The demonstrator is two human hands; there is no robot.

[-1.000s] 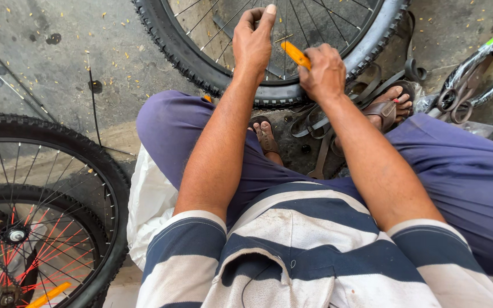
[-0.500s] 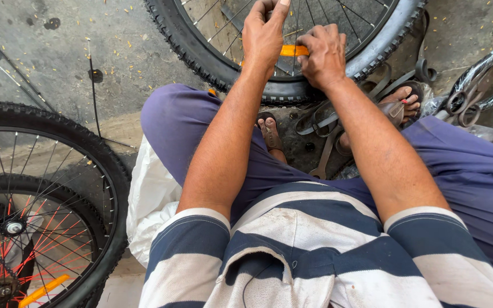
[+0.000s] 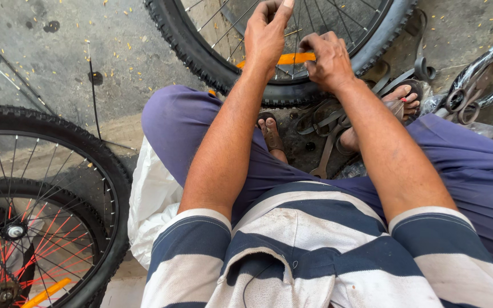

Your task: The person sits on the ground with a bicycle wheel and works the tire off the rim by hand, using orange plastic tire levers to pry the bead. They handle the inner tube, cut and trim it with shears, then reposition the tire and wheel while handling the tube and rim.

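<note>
A black knobby bicycle wheel (image 3: 201,54) lies on the concrete in front of my knees, its spokes showing. My left hand (image 3: 266,34) rests on the spokes and rim near the top of the view, fingers closed around a spoke. My right hand (image 3: 329,60) pinches one end of an orange strip (image 3: 289,59) that lies flat across the spokes, just inside the tyre. The two hands sit close together, the strip running between them. I sit with purple trousers and a striped shirt, feet in sandals under the wheel.
Two more wheels (image 3: 47,217) lie stacked at the lower left, one with red spokes. A wrench (image 3: 323,159) lies between my feet. A bicycle frame with green tubing (image 3: 486,68) is at the right. A white bag (image 3: 152,205) sits under my left thigh.
The orange strip has swung from tilted upward in my right hand to lying level across the spokes. Both hands have shifted slightly up and toward the rim.
</note>
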